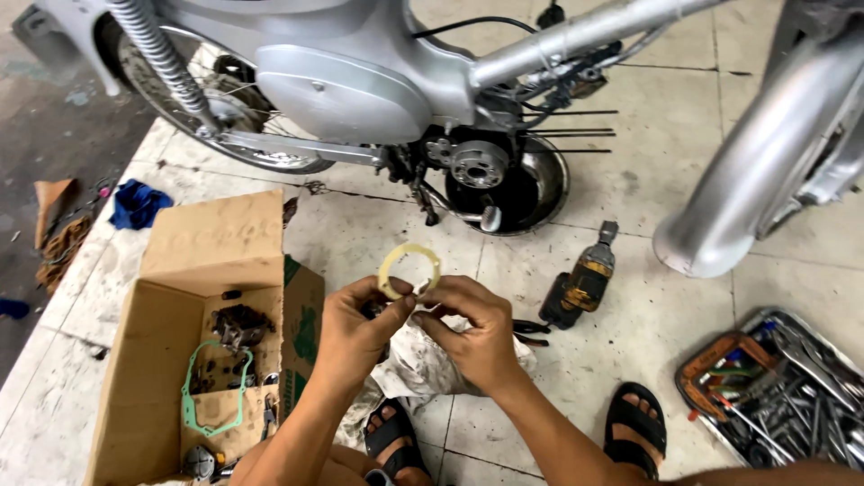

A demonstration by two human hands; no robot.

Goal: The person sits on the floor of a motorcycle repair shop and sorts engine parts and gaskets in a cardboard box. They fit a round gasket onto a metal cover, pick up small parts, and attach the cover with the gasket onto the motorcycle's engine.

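My left hand (355,328) and my right hand (472,328) meet in front of me over a crumpled white cloth (423,364). Together they pinch a thin pale-yellow ring (407,267), held upright above my fingers. My left thumb and fingers grip its lower left edge; my right fingertips touch its lower right, along with some small dark part I cannot make out. Beyond the ring stands a silver-painted motorbike frame (360,81) with its open engine hub (477,165).
An open cardboard box (162,360) at left holds a green gasket (214,396) and metal parts. A cordless drill (580,281) lies on the tiles, a tool tray (783,387) at right, a metal basin (540,193) under the engine. My sandalled feet (634,427) are below.
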